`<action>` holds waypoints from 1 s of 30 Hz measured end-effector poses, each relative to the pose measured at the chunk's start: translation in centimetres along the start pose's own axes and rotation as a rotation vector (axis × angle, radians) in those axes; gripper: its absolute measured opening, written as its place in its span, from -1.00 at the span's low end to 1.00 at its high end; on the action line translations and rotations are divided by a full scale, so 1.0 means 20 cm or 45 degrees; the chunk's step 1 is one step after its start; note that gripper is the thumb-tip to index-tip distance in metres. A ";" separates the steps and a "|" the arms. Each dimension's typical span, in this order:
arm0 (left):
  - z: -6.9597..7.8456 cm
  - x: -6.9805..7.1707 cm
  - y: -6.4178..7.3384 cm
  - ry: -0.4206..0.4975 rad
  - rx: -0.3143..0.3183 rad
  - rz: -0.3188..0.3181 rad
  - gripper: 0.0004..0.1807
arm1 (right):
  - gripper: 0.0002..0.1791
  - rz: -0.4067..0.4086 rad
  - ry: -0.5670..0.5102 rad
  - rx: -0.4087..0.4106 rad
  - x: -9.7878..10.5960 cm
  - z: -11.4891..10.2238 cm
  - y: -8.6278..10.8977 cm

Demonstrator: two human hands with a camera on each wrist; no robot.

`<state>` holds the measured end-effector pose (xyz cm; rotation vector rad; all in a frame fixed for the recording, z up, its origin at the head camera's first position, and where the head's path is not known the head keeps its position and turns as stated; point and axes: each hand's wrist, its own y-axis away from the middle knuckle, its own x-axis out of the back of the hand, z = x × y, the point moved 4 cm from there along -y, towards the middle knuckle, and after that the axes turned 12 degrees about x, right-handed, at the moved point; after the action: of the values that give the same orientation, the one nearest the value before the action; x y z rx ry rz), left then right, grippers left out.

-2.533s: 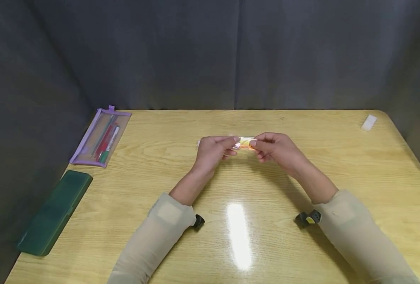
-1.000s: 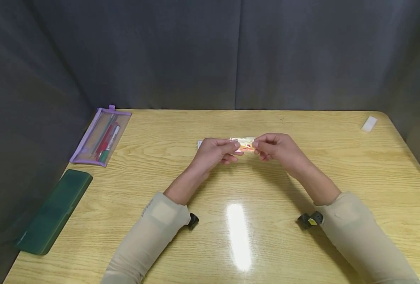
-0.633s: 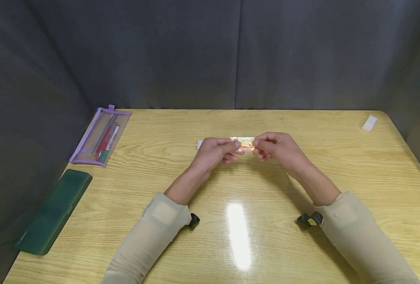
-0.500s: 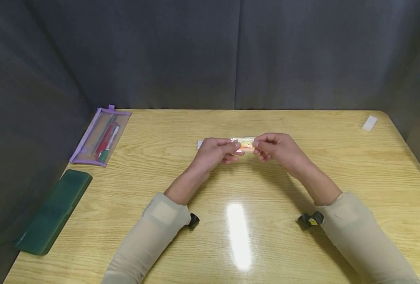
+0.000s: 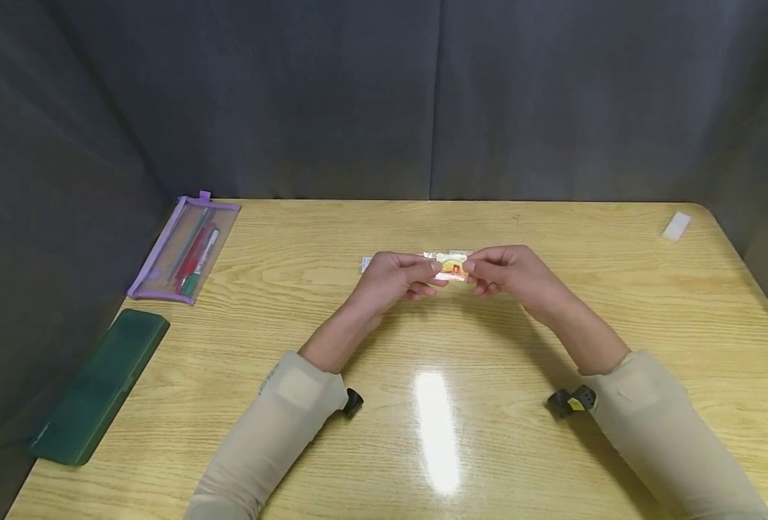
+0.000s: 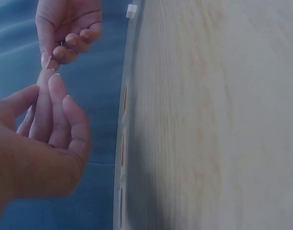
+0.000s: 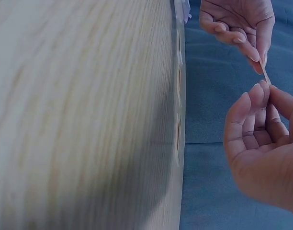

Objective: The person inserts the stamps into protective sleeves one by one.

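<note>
Both hands hold a small thin shiny card-like piece (image 5: 452, 267) with yellow and red print, above the far middle of the table. My left hand (image 5: 393, 282) pinches its left end between thumb and fingers. My right hand (image 5: 510, 278) pinches the right end the same way. Seen nearly edge-on in the right wrist view, the piece (image 7: 265, 74) is a thin strip spanning the two sets of fingertips. Behind the hands, flat clear-wrapped things lie on the table; one white end (image 5: 365, 264) shows left of my left hand, and the rest is mostly hidden.
A purple-edged mesh pouch (image 5: 156, 278) with pens inside lies at the table's far left. In front of it is a dark green case (image 5: 101, 390). A small white block (image 5: 675, 226) sits near the far right corner. Dark curtains (image 5: 332, 101) surround the wooden table (image 5: 280, 433).
The held piece has turned, so its yellow and red print shows more fully and glares less. My right hand has shifted very slightly right and nearer; both hands keep their pinch.
</note>
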<state>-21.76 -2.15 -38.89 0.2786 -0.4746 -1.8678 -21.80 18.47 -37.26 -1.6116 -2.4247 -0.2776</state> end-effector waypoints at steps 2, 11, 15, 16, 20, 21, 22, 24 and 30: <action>0.00 0.00 0.00 -0.012 -0.004 -0.008 -0.71 | -0.65 0.000 0.010 0.001 0.00 0.00 0.00; 0.00 0.00 0.00 0.001 0.022 -0.053 -0.70 | -0.62 -0.029 -0.041 0.026 0.01 0.00 0.01; 0.01 0.01 0.00 0.031 0.025 -0.051 -0.70 | -0.59 -0.046 -0.075 0.036 0.02 0.00 0.02; 0.01 0.01 0.00 0.032 0.023 -0.050 -0.71 | -0.58 -0.049 -0.075 0.036 0.02 0.00 0.02; 0.00 0.01 -0.01 0.026 0.017 -0.053 -0.72 | -0.58 -0.058 -0.054 0.033 0.02 -0.01 0.02; 0.00 0.01 -0.01 0.025 0.013 -0.054 -0.72 | -0.58 -0.060 -0.049 0.032 0.02 -0.01 0.01; 0.01 0.01 0.00 0.022 0.010 -0.055 -0.72 | -0.59 -0.061 -0.042 0.031 0.02 -0.01 0.01; 0.01 0.01 0.00 0.016 0.005 -0.059 -0.71 | -0.61 -0.066 -0.026 0.034 0.02 0.00 0.01; 0.01 0.01 0.00 -0.015 -0.003 -0.070 -0.72 | -0.68 -0.067 -0.016 0.041 0.02 0.00 0.01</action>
<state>-21.84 -2.24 -38.70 0.2819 -0.4767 -1.9244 -21.68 18.85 -37.10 -1.5426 -2.4710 -0.2362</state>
